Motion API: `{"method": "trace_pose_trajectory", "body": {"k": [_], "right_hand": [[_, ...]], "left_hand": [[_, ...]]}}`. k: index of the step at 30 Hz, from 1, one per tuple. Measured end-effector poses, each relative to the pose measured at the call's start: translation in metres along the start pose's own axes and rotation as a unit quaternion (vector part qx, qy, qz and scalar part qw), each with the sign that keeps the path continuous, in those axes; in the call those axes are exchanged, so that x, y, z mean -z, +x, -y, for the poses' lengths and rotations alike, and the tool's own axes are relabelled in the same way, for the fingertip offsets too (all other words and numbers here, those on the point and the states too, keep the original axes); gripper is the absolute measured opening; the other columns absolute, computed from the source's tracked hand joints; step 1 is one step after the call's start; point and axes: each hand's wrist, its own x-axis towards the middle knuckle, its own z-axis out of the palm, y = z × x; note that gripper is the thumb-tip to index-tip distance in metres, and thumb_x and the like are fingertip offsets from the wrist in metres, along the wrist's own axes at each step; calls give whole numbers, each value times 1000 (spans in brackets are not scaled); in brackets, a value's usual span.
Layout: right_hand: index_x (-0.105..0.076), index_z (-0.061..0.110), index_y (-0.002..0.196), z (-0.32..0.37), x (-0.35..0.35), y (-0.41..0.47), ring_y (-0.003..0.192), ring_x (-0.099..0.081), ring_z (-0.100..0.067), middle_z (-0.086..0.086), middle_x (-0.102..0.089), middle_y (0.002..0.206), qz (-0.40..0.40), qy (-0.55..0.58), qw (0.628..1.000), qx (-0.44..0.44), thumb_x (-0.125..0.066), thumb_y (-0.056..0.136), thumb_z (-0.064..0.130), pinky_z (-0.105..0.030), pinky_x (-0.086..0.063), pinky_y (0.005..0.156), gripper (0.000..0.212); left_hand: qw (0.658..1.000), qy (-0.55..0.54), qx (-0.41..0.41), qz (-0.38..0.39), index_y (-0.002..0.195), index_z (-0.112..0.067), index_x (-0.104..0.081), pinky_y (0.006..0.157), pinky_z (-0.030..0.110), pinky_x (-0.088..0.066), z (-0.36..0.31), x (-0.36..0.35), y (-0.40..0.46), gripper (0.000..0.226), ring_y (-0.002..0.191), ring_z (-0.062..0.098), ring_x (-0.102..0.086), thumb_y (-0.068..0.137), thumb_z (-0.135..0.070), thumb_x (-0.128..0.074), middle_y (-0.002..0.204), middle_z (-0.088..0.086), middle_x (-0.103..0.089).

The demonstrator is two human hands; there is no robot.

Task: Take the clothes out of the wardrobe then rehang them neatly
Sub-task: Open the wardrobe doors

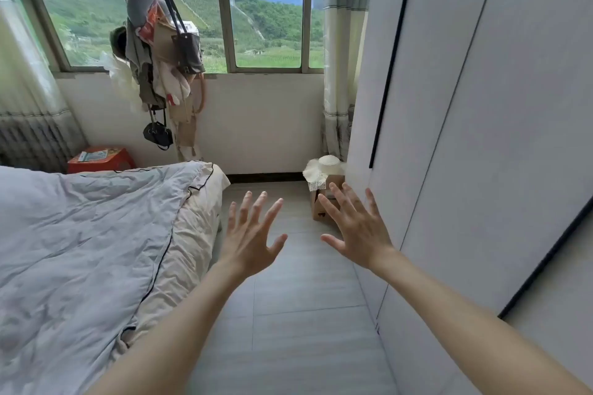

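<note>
1. We hold both hands out over the grey tiled floor (298, 314), fingers spread wide and straight, gripping nothing.
2. Our left hand (252, 242) hangs in the air well left of the wardrobe (475, 125), between it and the bed (96, 250), touching neither.
3. Our right hand (359, 231) is just beside the wardrobe's near door edge, palm down; we cannot tell whether the outer finger touches the panel.
4. The wardrobe fills the right side, its pale grey doors closed, each with a long black handle strip (391, 67). No clothes from inside it show.
5. Left of the wardrobe's far corner a cardboard box (324, 202) sits on the floor with a white lace-brimmed sun hat (325, 167) on top.
6. Behind that box, against the wardrobe's side, hangs a striped curtain (340, 51).
7. Well left of the wardrobe, by the window (266, 9), a coat stand (160, 58) carries hats, garments and a dark shoulder bag (187, 53).
8. Farther left still, past the bed's crumpled grey duvet, stands a red plastic stool (101, 159).
</note>
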Motion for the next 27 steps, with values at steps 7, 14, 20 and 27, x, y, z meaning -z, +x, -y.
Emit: {"method": "trace_pose_trajectory", "body": {"k": [7, 14, 20, 27], "right_hand": [[-37, 19, 136, -22, -84, 56, 126, -47, -32, -12, -46, 140, 55, 52, 990, -119, -56, 75, 58, -61, -29, 99, 75], [-35, 20, 139, -60, -158, 102, 130, -42, -34, -13, -43, 142, 107, 62, 973, -196, -47, 77, 56, -60, -22, 101, 72], [-31, 22, 141, -90, -220, 132, 132, -38, -31, -11, -41, 144, 127, 65, 966, -215, -36, 80, 58, -57, -19, 103, 71], [-32, 22, 139, -166, -300, 181, 131, -39, -31, -12, -44, 142, 147, 62, 946, -281, -35, 79, 57, -57, -25, 103, 69]], "left_hand": [[998, -35, 10, 56, 141, -26, -32, 107, 56, -16, 63, -64, 87, 69, 137, 37, -24, 80, -59, -30, 144, 15, -38], [995, -62, -16, 82, 139, -23, -36, 105, 58, -22, 94, -129, 161, 65, 134, 40, -30, 83, -56, -33, 142, 16, -40], [990, -88, -25, 110, 140, -25, -32, 106, 54, -16, 106, -196, 214, 63, 136, 38, -27, 85, -55, -33, 145, 15, -38], [984, -120, -35, 125, 140, -26, -33, 108, 53, -15, 110, -262, 336, 62, 138, 36, -23, 85, -55, -31, 146, 12, -35]]}}
